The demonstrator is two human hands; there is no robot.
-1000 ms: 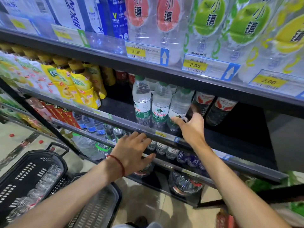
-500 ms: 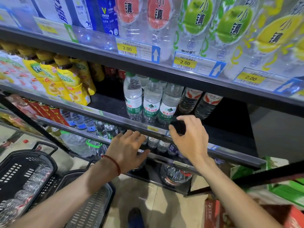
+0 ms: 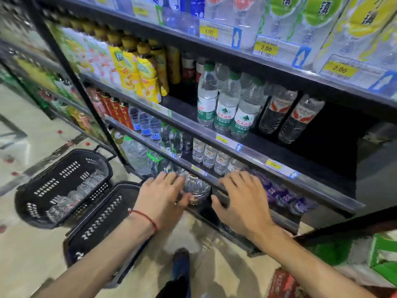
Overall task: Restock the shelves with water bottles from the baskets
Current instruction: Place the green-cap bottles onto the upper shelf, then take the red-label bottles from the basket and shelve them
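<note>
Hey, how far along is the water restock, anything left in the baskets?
Done: green-label bottles stand at the front of the middle shelf, which has bare space on its right. In hand: nothing; the left hand and right hand are open, low by the lower shelf. Left: clear bottles lie in the far basket.

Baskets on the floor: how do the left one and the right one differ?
The left basket holds a row of clear bottles; the right basket shows none. The left basket is in full view; the left forearm crosses the right basket's near end. Both are black, slotted and on the floor.
</note>
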